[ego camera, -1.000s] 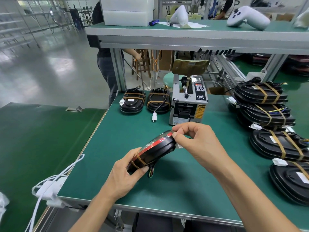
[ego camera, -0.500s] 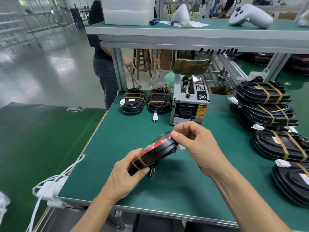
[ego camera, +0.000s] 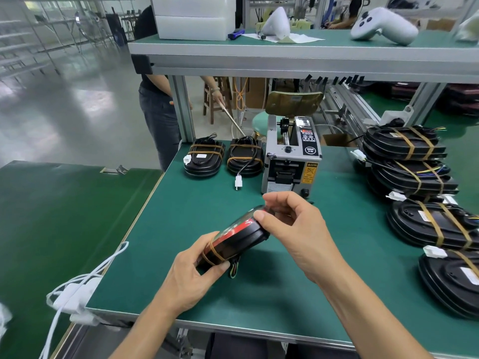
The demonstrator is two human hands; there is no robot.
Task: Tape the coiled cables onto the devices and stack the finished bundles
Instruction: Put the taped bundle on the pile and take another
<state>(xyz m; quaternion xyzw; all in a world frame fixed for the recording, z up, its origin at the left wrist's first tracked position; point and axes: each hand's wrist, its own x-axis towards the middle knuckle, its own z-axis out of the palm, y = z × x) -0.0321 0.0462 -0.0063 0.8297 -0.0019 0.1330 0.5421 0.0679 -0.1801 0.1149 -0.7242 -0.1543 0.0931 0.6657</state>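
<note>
Both hands grip the black oval device with red face (ego camera: 233, 235) above the green mat: left hand (ego camera: 193, 272) clamps its near taped end, right hand (ego camera: 290, 224) has crept slightly along the far rim, fingertips pinching there, probably pressing tape down.

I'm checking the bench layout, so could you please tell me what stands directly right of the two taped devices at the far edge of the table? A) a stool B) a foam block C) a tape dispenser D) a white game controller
C: the grey tape dispenser stands on the green table just right of the two taped devices; the controller and foam block sit on the upper shelf, and the stool stands on the floor behind.
</note>
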